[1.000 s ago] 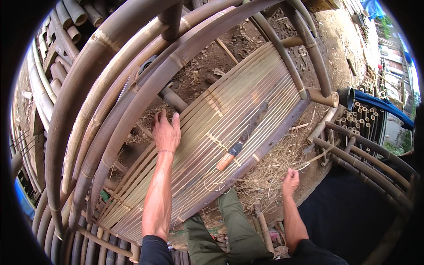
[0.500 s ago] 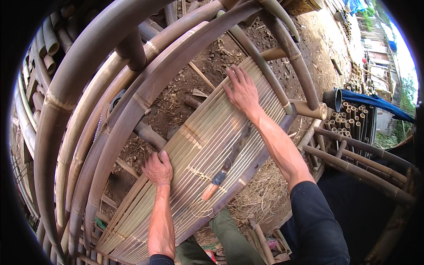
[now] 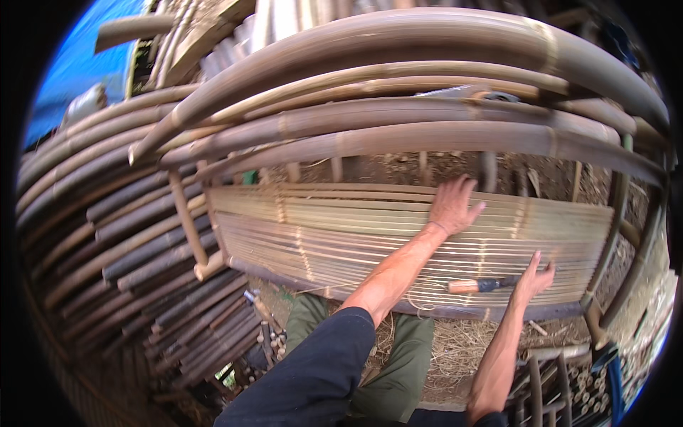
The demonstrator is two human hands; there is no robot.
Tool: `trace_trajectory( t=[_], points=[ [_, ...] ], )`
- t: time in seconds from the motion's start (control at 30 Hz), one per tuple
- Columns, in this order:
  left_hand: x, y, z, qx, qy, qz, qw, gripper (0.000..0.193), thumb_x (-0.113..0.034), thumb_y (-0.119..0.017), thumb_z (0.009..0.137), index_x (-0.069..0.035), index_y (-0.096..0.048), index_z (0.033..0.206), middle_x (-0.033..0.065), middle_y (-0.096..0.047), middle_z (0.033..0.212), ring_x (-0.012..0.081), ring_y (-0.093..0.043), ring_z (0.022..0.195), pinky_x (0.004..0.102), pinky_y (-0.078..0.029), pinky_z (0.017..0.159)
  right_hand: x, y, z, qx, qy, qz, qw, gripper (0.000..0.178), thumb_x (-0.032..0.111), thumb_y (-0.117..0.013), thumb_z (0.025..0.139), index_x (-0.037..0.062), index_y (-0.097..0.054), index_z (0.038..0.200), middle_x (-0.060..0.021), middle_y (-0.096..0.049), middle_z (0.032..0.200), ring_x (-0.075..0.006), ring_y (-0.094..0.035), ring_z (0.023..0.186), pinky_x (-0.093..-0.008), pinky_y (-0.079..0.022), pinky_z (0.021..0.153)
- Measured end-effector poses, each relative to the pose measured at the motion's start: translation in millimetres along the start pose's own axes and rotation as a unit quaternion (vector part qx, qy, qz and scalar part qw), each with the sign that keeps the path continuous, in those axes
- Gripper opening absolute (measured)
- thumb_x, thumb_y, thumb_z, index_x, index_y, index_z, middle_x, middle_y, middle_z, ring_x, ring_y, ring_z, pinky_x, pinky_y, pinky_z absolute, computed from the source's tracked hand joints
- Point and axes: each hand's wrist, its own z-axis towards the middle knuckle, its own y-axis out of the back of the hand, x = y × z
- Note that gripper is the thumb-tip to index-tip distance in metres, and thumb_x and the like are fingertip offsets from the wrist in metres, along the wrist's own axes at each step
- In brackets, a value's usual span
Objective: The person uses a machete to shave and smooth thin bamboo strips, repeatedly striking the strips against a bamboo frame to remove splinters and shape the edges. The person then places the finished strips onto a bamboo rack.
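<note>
A slatted bamboo seat (image 3: 370, 235) stretches across the middle, its long thin strips tied at intervals with pale bindings. My left hand (image 3: 454, 208) lies on the far strips, fingers apart and holding nothing. Nearer and to the right, my right hand (image 3: 532, 283) hovers over or touches the strips, thumb and fingers apart; contact is unclear. A machete-like knife (image 3: 464, 285) with a wooden handle and black wrapping rests on the seat. Its blade runs right and is partly hidden by my right hand. A thin loose strand (image 3: 422, 304) curls at the near edge.
Curved bamboo rails (image 3: 427, 146) arch behind the seat, with a hand saw (image 3: 469, 92) among them. Dark bamboo poles (image 3: 178, 313) are stacked at left. Straw-like shavings (image 3: 462, 349) cover the ground by my legs. A blue tarp (image 3: 85, 64) hangs at upper left.
The view has swung left, so the seat now runs across the picture. My right hand has come from the far end of the strips to beside the knife; my left remains near the far edge.
</note>
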Motion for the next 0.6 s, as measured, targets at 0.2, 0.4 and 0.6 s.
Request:
trace_trajectory(
  t=[0.2,0.4,0.6],
  points=[
    [139.3,119.1,-66.9,-0.128,0.137,0.138,0.973,0.060,-0.039,-0.057,0.091,0.003,-0.044,0.132,0.0255,-0.045,0.131,0.0394,-0.041,0.125,0.0527,-0.033,0.107,11.7,-30.4,-177.6,0.128,-0.311,0.249,0.908,0.036,0.037,-0.075,0.085,0.0065,-0.057,0.090,-0.0009,-0.055,0.066,-0.0079,-0.049,0.051,-0.0239,-0.037,0.037],
    [372.2,275.8,-149.5,-0.071,0.238,0.287,0.925,0.067,-0.053,-0.039,0.097,0.004,-0.049,0.132,0.0248,-0.042,0.142,0.0374,-0.033,0.138,0.0518,-0.017,0.117,-12.7,-39.1,-177.2,0.129,-0.264,0.247,0.924,0.024,0.018,-0.068,0.088,0.0153,-0.046,0.081,0.0042,-0.045,0.057,-0.0074,-0.045,0.048,-0.0225,-0.042,0.041],
    [409.7,295.9,-178.8,0.053,0.173,0.174,0.968,0.054,-0.052,-0.045,0.095,-0.003,-0.063,0.106,0.0177,-0.057,0.109,0.0321,-0.051,0.109,0.0521,-0.022,0.113,14.3,27.0,-251.7,0.044,-0.185,0.291,0.938,0.024,0.022,-0.065,0.092,0.0049,-0.052,0.103,-0.0031,-0.054,0.073,-0.0121,-0.049,0.054,-0.0239,-0.045,0.050]
  ],
)
